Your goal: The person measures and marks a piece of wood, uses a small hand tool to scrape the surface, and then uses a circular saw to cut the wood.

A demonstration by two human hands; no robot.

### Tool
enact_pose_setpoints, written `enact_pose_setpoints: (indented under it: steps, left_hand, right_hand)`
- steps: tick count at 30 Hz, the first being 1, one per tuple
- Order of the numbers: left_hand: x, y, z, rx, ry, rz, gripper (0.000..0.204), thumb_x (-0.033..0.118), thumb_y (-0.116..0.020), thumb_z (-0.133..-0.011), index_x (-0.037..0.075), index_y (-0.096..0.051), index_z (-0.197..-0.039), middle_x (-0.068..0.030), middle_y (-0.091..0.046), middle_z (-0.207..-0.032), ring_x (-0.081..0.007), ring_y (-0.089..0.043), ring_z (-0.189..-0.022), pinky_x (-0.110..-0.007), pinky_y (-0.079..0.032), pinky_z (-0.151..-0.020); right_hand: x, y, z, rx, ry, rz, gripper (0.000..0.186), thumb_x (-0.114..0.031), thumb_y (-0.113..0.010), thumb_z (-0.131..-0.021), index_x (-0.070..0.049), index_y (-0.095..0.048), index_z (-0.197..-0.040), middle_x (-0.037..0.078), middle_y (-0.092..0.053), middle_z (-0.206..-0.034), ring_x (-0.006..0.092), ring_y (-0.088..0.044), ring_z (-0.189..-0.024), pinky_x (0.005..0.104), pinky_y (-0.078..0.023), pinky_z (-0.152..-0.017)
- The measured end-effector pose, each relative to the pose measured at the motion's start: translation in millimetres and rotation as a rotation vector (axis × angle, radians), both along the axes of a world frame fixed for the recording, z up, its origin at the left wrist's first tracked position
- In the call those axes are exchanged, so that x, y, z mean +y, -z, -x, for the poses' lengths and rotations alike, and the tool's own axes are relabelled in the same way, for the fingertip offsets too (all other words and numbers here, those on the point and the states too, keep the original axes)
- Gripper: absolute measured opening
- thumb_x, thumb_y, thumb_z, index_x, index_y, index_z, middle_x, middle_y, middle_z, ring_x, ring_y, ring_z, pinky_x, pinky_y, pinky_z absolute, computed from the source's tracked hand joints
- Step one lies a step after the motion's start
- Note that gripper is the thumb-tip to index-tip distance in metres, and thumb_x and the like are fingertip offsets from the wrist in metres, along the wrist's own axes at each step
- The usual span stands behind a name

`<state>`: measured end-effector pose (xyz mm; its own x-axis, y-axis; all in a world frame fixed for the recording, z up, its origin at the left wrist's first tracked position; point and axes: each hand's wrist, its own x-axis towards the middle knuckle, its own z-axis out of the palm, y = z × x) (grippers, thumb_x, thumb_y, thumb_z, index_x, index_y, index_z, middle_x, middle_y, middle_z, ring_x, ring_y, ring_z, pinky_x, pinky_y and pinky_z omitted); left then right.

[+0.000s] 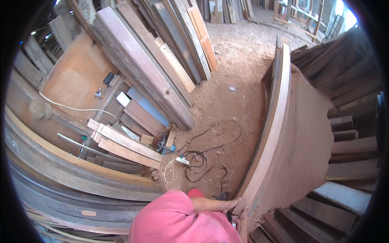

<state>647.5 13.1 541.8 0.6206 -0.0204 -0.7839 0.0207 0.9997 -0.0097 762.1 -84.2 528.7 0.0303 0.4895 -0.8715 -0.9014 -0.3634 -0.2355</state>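
Note:
A long, pale reddish wooden plank (pixel 265 146) stretches away from me, lying along the edge of a sawdust-covered heap. At its near end, my left hand (pixel 230 205) reaches across from a pink sleeve, its fingers closed around the plank's edge. Just below, my right hand (pixel 243 220) grips the same end from the other side, partly cut off by my body. A small dark object (pixel 222 196) lies beyond my left forearm at the end of a black cord (pixel 224 174); its kind is unclear.
Beyond my left arm, the black cable coils on the sawdust floor (pixel 227 101) beside a white socket block (pixel 182 160). A blue-and-black power tool (pixel 165 142) stands near stacked short boards (pixel 129 141). Tall planks (pixel 142 67) lean at left; dark timbers (pixel 352 170) lie at right.

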Motion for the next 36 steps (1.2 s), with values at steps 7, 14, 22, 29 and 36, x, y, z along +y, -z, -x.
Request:
enact_pose_setpoints:
  steps: [7,14,22,29,36]
  left_hand:
    - [22,-48,2,0.051,-0.133,-0.014,0.090,0.077,-0.042,-0.093,0.010,-0.039,-0.152,-0.0161,-0.060,-0.132,-0.0306,-0.061,-0.111,-0.047,-0.051,-0.091]
    - [35,-4,-1,0.051,0.202,-0.070,0.101,0.082,-0.036,-0.091,0.012,-0.015,-0.161,-0.0304,-0.047,-0.145,-0.0400,-0.058,-0.123,-0.054,-0.047,-0.103]
    - [68,48,92,0.460,0.706,-1.135,0.051,0.054,-0.052,-0.098,0.007,-0.067,-0.110,-0.0156,-0.074,-0.104,-0.0224,-0.069,-0.081,-0.040,-0.054,-0.074]
    - [71,82,246,0.889,0.556,-1.110,0.051,0.048,-0.057,-0.095,0.000,-0.065,-0.111,-0.0210,-0.072,-0.093,-0.0355,-0.070,-0.085,-0.046,-0.053,-0.077]
    - [14,158,355,0.754,0.362,-0.608,0.049,0.048,-0.054,-0.097,0.000,-0.066,-0.097,-0.0191,-0.068,-0.079,-0.0359,-0.066,-0.070,-0.049,-0.053,-0.068]
  right_hand:
    - [10,-4,-5,-0.077,0.036,0.058,0.064,-0.052,-0.039,-0.107,0.001,-0.044,-0.144,0.025,-0.059,-0.133,0.0422,-0.063,-0.116,0.0631,-0.057,-0.089]
    - [36,-12,-23,-0.124,0.022,0.180,0.061,-0.054,-0.047,-0.104,-0.003,-0.053,-0.137,0.021,-0.067,-0.120,0.0393,-0.070,-0.094,0.0561,-0.059,-0.067]
    - [26,-14,-30,-0.456,-0.614,0.219,0.097,-0.091,-0.046,-0.080,-0.007,-0.064,-0.126,0.014,-0.073,-0.094,0.0319,-0.070,-0.078,0.0475,-0.056,-0.063]
    - [61,-48,-62,-1.319,-1.134,0.223,0.077,-0.055,-0.061,-0.096,0.005,-0.050,-0.143,0.032,-0.056,-0.139,0.0426,-0.055,-0.130,0.0490,-0.042,-0.110]
    - [188,-88,-8,-1.596,-1.283,0.261,0.088,-0.050,-0.060,-0.097,0.019,-0.034,-0.145,0.046,-0.035,-0.147,0.0514,-0.038,-0.141,0.0512,-0.032,-0.118]
